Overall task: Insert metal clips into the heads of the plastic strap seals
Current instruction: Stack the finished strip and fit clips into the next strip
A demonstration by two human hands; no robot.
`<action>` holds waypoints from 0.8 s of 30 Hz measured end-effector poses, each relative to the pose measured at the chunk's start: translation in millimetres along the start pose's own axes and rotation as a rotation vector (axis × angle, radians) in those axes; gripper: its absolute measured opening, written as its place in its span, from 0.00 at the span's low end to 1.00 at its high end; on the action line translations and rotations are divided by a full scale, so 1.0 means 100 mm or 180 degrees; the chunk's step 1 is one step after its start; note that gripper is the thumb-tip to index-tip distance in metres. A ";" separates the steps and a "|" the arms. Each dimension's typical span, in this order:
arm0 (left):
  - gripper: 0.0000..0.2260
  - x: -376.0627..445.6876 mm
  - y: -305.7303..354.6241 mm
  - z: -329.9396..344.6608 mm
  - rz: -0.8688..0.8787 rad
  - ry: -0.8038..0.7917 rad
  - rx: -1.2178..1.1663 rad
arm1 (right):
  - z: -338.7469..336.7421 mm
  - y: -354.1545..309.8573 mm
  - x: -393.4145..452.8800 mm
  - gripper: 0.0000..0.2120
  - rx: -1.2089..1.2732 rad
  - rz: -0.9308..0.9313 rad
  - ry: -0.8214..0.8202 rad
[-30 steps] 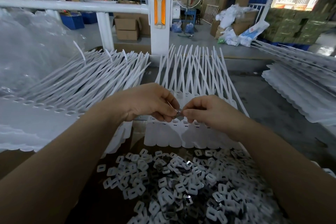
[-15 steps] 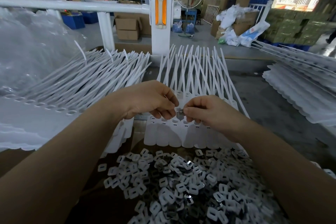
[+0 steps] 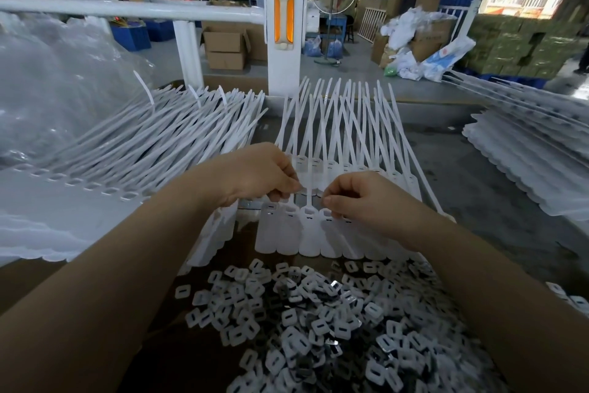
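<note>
Nearest the person, along the front edge of the table (image 3: 497, 201), lies a heap of metal clips (image 3: 318, 322), small squarish pieces with a slot in each, some showing white and some bright metal. Both bare forearms reach forward over this heap. Just beyond it sits a row of white plastic strap seals (image 3: 306, 233), joined side by side, their flat tags toward the person and their slotted heads at the far end of the tags. The left hand (image 3: 255, 176) hovers over the left part of that row, its fingers curled and its thumb and fingertips pinched on something small above the heads; what it pinches cannot be told. The right hand (image 3: 360, 198) is beside it with curled fingers, its fingertips down at the heads of the row; whether it holds a clip cannot be told. The seals' long straps fan away toward the far edge. More stacked seals (image 3: 134, 144) lie at the left, another stack (image 3: 526, 150) at the right. Behind stands a white post (image 3: 284, 26) with an orange insert.
</note>
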State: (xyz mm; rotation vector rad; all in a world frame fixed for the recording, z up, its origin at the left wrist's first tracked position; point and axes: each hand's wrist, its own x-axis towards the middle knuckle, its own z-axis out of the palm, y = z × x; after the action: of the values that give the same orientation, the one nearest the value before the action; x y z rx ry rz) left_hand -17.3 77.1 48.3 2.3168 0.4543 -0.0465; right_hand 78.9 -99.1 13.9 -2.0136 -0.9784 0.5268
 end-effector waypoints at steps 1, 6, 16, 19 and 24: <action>0.06 0.01 -0.02 -0.01 -0.0043 0.0026 0.0070 | 0.00 0.00 0.00 0.03 -0.0054 0.0017 -0.0006; 0.05 0.03 -0.07 0.05 -0.0082 -0.0010 0.0223 | -0.01 -0.01 0.00 0.04 -0.0232 0.0014 -0.0063; 0.03 0.04 -0.07 0.06 0.0018 -0.0119 0.0806 | -0.03 0.01 0.03 0.03 -0.0276 -0.0021 -0.0083; 0.03 0.05 -0.07 0.07 -0.0015 -0.0064 0.0827 | -0.03 0.00 0.03 0.03 -0.0287 -0.0030 -0.0092; 0.04 0.06 -0.06 0.11 -0.0025 0.0022 0.0862 | -0.03 0.02 0.01 0.03 -0.0273 -0.0035 -0.0084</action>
State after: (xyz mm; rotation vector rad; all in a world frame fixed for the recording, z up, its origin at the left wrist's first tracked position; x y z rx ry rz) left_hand -12.6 75.4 35.1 2.5811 0.4856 -0.1097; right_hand 82.7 -100.3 14.3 -2.0806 -1.0433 0.5147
